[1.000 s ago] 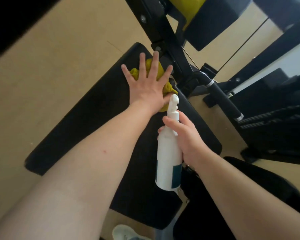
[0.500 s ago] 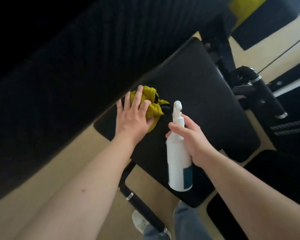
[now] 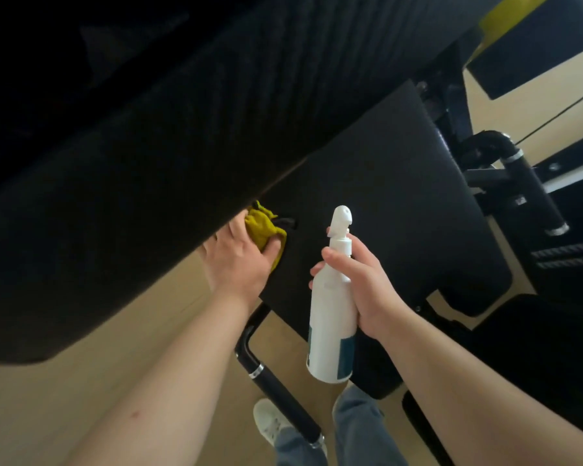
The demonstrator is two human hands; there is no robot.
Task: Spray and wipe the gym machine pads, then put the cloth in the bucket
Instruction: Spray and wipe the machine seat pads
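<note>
- Your left thumb (image 3: 272, 247) hooks round the bunched yellow cloth (image 3: 261, 227). The other fingers run out of sight under the edge of the back pad (image 3: 148, 146), so you cannot see how far they curl.
- Your left hand (image 3: 239, 264) holds the cloth down on the seat pad (image 3: 384, 196), at that pad's 9 o'clock edge, right where the back pad overhangs it.
- Your right fingers (image 3: 334, 256) wrap the neck of the white spray bottle (image 3: 332, 317), index finger across the front just below the nozzle, the rest curled round from behind.
- Your right hand (image 3: 367, 287) holds the bottle upright and clear of the seat pad, nozzle towards 12 o'clock. The cloth lies near, at 10 o'clock from the nozzle, not touching.
- At 6 o'clock below the bottle a black handle bar (image 3: 276, 388) slants over the floor (image 3: 64, 398), beside your white shoe (image 3: 270, 422) and jeans (image 3: 360, 428).
- At 3 o'clock of the seat pad stands a black grip bar (image 3: 535, 196) with silver rings.
</note>
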